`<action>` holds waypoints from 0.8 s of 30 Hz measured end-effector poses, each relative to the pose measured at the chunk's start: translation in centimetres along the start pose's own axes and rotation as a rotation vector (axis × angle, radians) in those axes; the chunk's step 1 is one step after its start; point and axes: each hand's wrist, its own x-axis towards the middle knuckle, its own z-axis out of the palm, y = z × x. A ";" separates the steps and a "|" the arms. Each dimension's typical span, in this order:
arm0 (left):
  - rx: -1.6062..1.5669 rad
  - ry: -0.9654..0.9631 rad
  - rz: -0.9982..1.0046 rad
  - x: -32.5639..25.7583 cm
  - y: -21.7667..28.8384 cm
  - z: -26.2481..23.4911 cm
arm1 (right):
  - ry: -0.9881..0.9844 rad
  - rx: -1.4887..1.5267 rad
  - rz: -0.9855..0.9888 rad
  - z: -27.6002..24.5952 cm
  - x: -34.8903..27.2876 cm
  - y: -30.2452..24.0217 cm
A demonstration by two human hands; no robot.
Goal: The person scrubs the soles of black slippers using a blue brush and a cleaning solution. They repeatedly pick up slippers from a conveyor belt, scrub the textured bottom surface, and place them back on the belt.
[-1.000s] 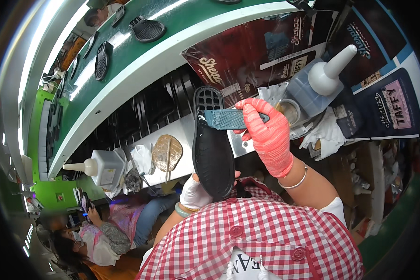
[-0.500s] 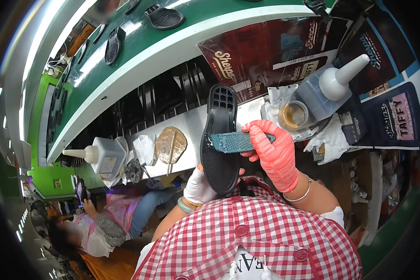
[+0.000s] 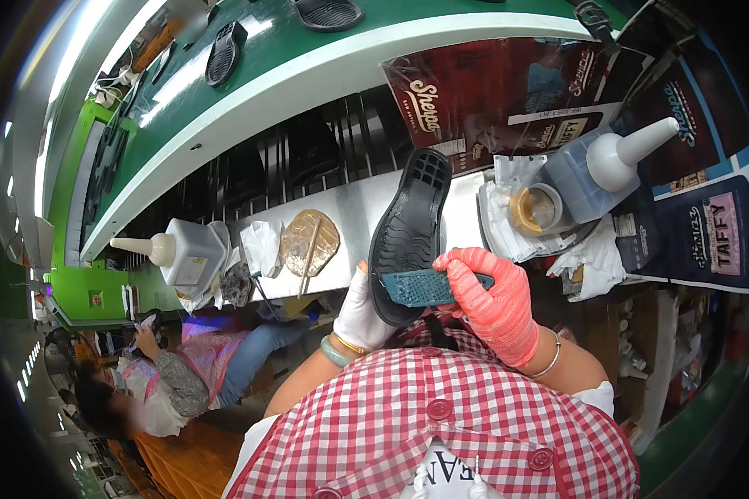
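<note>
A black shoe sole is tilted in front of me, its hollowed heel end pointing away. My left hand, in a white glove, grips the near end of the sole from its left edge; some of its fingers are hidden beneath. Across the near part of the sole's inner face lies a teal brush-like tool with a textured surface. My right hand, in a coral knit glove, pinches the right end of this tool between thumb and fingers.
A squeeze bottle stands left, beside crumpled white tissue and a brown round lid-like disc with a stick. Right are another bottle and a small cup. More soles lie on the green belt; a person sits left.
The teal tool has moved from the middle of the sole toward its near end. The sole has tilted, its heel end swinging right. My view has shifted slightly.
</note>
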 end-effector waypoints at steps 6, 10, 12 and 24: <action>0.047 0.138 -0.006 0.1 0.1 0.8 | -0.123 -0.251 -0.038 -0.8 0.0 0.6; 0.335 0.035 -0.008 -0.2 0.2 0.6 | -0.275 -0.411 -0.187 -1.5 0.8 0.3; 0.223 -0.009 -0.046 0.0 0.2 0.0 | -0.356 -0.450 -0.210 -1.6 1.4 -0.6; 0.061 -0.026 -0.421 1.9 1.4 -2.5 | -0.436 -0.426 0.351 0.6 4.7 -3.6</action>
